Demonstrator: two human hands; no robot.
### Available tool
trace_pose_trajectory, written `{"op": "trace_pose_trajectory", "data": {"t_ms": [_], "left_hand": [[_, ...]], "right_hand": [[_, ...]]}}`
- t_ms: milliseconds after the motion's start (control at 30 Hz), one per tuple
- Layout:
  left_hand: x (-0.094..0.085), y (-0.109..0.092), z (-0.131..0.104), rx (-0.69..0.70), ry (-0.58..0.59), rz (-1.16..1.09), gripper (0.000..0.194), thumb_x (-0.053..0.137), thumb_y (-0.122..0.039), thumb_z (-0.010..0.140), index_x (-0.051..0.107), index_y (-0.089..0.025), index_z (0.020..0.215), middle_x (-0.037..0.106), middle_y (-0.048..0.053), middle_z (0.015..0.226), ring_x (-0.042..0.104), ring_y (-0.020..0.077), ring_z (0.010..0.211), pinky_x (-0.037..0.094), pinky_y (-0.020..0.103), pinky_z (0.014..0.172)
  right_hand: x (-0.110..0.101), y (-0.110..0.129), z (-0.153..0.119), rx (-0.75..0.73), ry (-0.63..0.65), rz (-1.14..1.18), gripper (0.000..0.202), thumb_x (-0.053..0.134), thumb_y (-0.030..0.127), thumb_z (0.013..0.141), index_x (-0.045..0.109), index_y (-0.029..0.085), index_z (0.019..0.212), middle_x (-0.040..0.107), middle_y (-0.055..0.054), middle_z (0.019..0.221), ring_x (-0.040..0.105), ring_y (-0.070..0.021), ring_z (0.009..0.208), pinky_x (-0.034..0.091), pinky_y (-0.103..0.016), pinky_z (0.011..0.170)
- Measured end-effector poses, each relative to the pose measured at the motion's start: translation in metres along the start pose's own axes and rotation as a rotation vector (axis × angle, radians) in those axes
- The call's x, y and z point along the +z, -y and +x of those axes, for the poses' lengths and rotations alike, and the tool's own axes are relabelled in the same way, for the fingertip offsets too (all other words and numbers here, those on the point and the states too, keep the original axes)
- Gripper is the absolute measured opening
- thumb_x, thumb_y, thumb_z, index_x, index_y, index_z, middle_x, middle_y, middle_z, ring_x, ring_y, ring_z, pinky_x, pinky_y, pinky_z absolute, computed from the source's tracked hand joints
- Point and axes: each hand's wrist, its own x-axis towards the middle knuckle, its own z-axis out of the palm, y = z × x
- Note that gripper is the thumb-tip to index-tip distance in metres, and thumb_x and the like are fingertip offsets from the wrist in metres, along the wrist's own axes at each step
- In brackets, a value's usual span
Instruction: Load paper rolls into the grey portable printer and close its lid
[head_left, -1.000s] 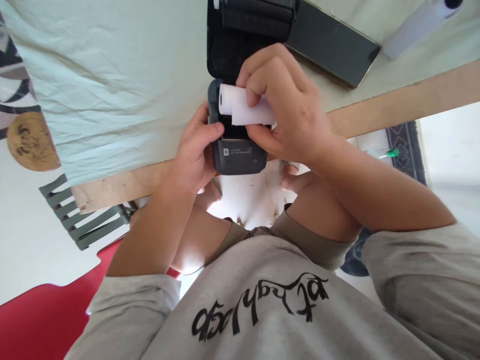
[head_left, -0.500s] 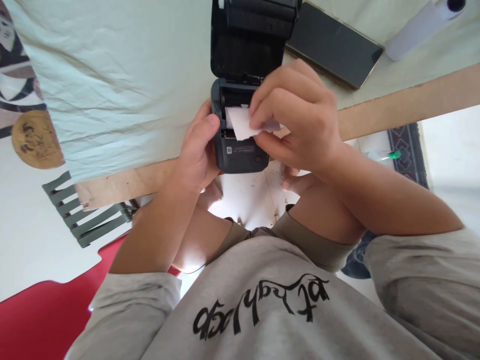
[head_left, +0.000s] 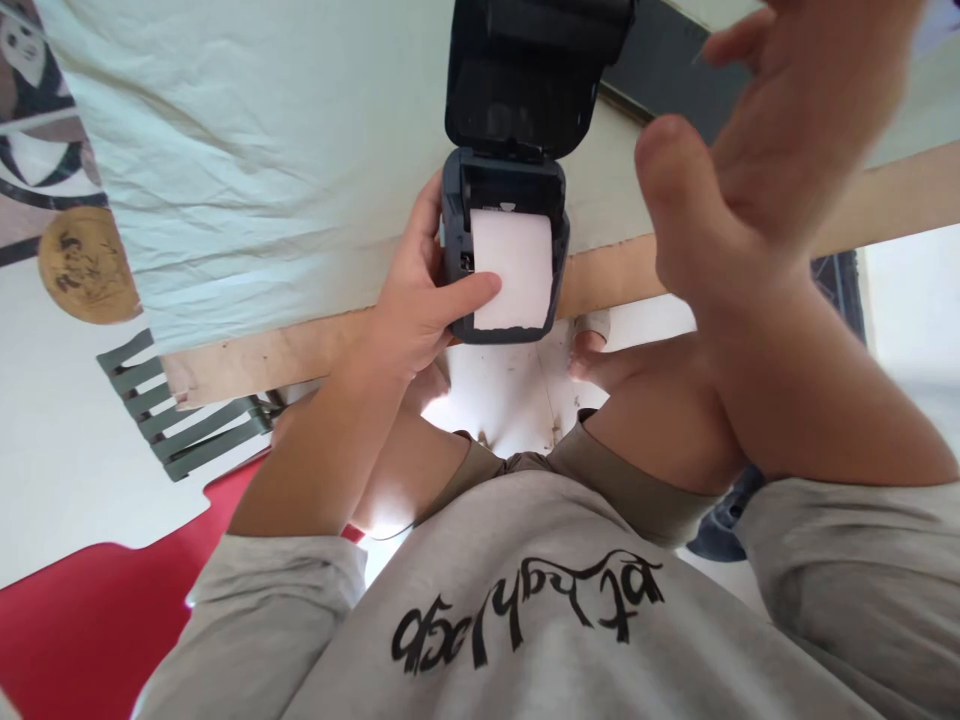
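A small dark printer (head_left: 560, 200) is held in my left hand (head_left: 420, 290), its black lid (head_left: 525, 80) swung up and open. White paper (head_left: 514, 250) lies flat out of the printer's bay over its front, and my left thumb presses on the paper's left side. My right hand (head_left: 757, 170) is raised to the right of the printer, away from it, with thumb and fingers apart and nothing seen between them. Part of that hand is cut off by the top edge of the view.
A dark phone (head_left: 675, 70) lies on the pale green cloth (head_left: 300, 150), partly behind the lid and my right hand. The table's wooden edge (head_left: 262, 358) runs below the cloth. A round golden object (head_left: 88, 265) is at the left, above a green slatted piece (head_left: 187, 420) and a red surface (head_left: 97, 620).
My right hand has let go of the paper and moved up and right. The paper now lies flat over the printer's front, with my left thumb on it. The printer has shifted slightly right.
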Motion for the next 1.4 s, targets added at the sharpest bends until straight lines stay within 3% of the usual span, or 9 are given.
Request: {"op": "trace_pose_trajectory", "data": {"t_ms": [33,100,167,300,433,567,733,900,1400], "left_hand": [[-0.001,0.0,0.0,0.003,0.007,0.001,0.055,0.077,-0.024,0.069,0.055,-0.028,0.119,0.062,0.004,0.115,0.062,0.0236,0.101,0.054,0.035,0.08],[-0.001,0.0,0.0,-0.005,-0.008,-0.011,0.058,0.078,-0.022,0.067,0.055,-0.028,0.119,0.062,0.004,0.115,0.062,0.0239,0.102,0.054,0.035,0.082],[0.0,-0.001,0.0,-0.036,-0.043,-0.027,0.064,0.081,-0.019,0.061,0.054,-0.028,0.119,0.064,0.003,0.113,0.061,0.0261,0.107,0.053,0.036,0.086],[0.002,-0.005,0.0,-0.109,-0.08,-0.063,0.073,0.081,-0.011,0.055,0.052,-0.025,0.12,0.067,0.003,0.106,0.053,0.03,0.123,0.048,0.035,0.097],[0.005,-0.008,-0.002,-0.109,-0.052,-0.066,0.07,0.083,-0.015,0.057,0.051,-0.024,0.12,0.066,0.004,0.11,0.053,0.0303,0.123,0.05,0.036,0.096],[0.009,-0.006,-0.004,-0.022,-0.053,-0.059,0.052,0.078,-0.031,0.069,0.054,-0.025,0.115,0.062,0.005,0.116,0.058,0.0278,0.116,0.054,0.034,0.086],[0.013,-0.004,-0.008,-0.036,-0.117,-0.048,0.032,0.072,-0.031,0.076,0.06,-0.023,0.105,0.064,0.004,0.092,0.067,0.0237,0.094,0.054,0.03,0.068],[0.015,-0.008,-0.008,-0.032,-0.127,-0.032,0.026,0.069,-0.025,0.078,0.06,-0.023,0.102,0.063,0.002,0.09,0.067,0.0187,0.082,0.05,0.024,0.058],[0.016,-0.01,-0.006,-0.064,-0.138,-0.045,0.028,0.067,-0.035,0.081,0.059,-0.022,0.104,0.064,0.002,0.091,0.066,0.0186,0.089,0.052,0.025,0.065]], "right_hand": [[0.0,-0.001,0.003,-0.042,-0.032,0.013,0.045,0.054,0.036,0.086,0.046,0.035,0.131,0.038,0.009,0.137,0.033,-0.0227,0.139,0.031,-0.035,0.112],[0.004,0.0,0.008,-0.269,-0.11,0.075,0.041,0.049,0.024,0.086,0.052,0.036,0.126,0.055,0.009,0.116,0.053,-0.0181,0.12,0.04,-0.034,0.103],[0.009,0.002,0.011,-0.362,-0.15,0.164,0.041,0.04,0.017,0.087,0.057,0.035,0.12,0.062,0.01,0.097,0.061,-0.0139,0.102,0.045,-0.031,0.092],[0.011,0.002,0.01,-0.272,-0.162,0.106,0.032,0.046,0.019,0.087,0.061,0.029,0.113,0.058,0.007,0.106,0.061,-0.0133,0.1,0.047,-0.027,0.084],[0.018,-0.012,0.005,-0.172,0.128,-0.014,0.044,0.055,0.028,0.081,0.05,0.018,0.124,0.055,-0.004,0.122,0.054,-0.0209,0.114,0.049,-0.034,0.089],[0.031,-0.021,0.004,-0.076,0.342,0.031,0.053,0.056,0.04,0.083,0.039,0.022,0.131,0.049,-0.006,0.132,0.054,-0.0215,0.113,0.051,-0.035,0.089],[0.033,-0.02,0.005,-0.024,0.375,0.064,0.061,0.063,0.046,0.078,0.038,0.026,0.13,0.049,-0.007,0.133,0.057,-0.022,0.104,0.053,-0.033,0.08],[0.031,-0.02,0.006,-0.026,0.367,-0.006,0.062,0.064,0.05,0.076,0.04,0.029,0.129,0.049,-0.006,0.133,0.055,-0.0238,0.108,0.054,-0.035,0.08],[0.03,-0.015,0.009,-0.035,0.379,-0.122,0.057,0.06,0.046,0.08,0.039,0.028,0.13,0.048,-0.006,0.136,0.053,-0.0226,0.116,0.053,-0.033,0.087]]}}
